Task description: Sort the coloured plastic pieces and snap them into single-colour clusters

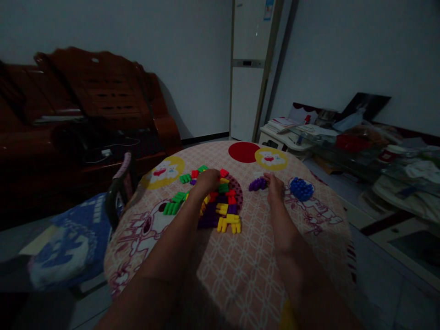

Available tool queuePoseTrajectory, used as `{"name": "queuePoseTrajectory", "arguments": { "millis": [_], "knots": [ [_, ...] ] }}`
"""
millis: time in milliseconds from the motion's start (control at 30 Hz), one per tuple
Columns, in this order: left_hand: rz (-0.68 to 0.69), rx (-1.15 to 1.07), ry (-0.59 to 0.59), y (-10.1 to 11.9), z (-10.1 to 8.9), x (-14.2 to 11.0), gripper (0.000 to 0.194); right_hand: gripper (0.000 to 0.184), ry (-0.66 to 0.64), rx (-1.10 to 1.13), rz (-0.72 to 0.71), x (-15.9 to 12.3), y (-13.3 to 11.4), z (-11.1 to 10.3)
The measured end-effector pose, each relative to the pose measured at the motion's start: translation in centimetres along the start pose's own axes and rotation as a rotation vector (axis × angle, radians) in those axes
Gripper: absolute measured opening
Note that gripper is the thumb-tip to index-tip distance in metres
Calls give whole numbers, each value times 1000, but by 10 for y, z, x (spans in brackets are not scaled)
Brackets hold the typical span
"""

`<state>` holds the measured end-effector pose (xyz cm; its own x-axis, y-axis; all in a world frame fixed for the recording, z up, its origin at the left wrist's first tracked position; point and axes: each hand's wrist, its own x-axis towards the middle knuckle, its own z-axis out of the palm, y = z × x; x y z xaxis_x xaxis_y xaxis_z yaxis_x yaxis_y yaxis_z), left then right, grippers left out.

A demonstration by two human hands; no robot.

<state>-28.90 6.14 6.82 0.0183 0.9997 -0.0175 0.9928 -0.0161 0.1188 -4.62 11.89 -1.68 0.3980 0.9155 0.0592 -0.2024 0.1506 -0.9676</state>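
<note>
My left hand (208, 181) reaches over a spread of plastic toy blocks, fingers curled downward among them; what they hold, if anything, is hidden. Around it lie green blocks (172, 208), red blocks (232, 197), yellow blocks (229, 223) and dark purple blocks (208, 220). To the right, my right hand (274, 185) is beside a small purple cluster of blocks (257, 184). Its fingers stretch toward the cluster's right end, slightly apart; whether they touch it is unclear. A blue cluster of blocks (301, 189) sits just right of this hand.
A patterned cloth covers the round table (247, 270). At left stand a chair with a blue cushion (74, 243) and a wooden sofa (103, 101). A cluttered glass-topped cabinet (367, 158) runs along the right, and a tall white air conditioner (247, 96) stands behind.
</note>
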Motion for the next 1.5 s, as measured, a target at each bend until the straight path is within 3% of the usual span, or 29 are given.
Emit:
{"name": "queuePoseTrajectory", "arguments": {
  "millis": [67, 167, 367, 467, 633, 800, 1000, 1233, 1400, 1500],
  "knots": [
    [-55, 47, -72, -14, -1, -6, 22, 31, -2, -13, 1, -1, -1, 0],
    [-25, 62, -116, -22, 3, -12, 21, 31, -12, -27, 9, -1, -2, -1],
    [-23, -35, 25, -17, 9, -6, 28, 31, 2, -18, 19, 0, -2, -1],
    [42, -153, 124, -3, 5, 6, 28, 31, 4, -20, 16, 0, -2, -1],
    [204, -324, 207, 45, 11, 37, 28, 29, 2, -1, 23, -1, -4, 0],
    [240, -322, 172, 85, 31, 58, 34, 29, 5, 10, 36, 0, -3, 1],
    [280, -301, 94, 100, 39, 64, 35, 29, -4, 12, 39, 2, -1, -1],
    [318, -314, 65, 89, 29, 55, 46, 30, -14, -5, 26, 1, -2, -1],
    [240, -236, 97, 47, 2, 38, 39, 30, -5, -16, 28, 2, 0, -1],
    [131, -94, 25, 20, -9, 25, 29, 31, -7, -24, 19, 3, 1, -1]
  ]
}}
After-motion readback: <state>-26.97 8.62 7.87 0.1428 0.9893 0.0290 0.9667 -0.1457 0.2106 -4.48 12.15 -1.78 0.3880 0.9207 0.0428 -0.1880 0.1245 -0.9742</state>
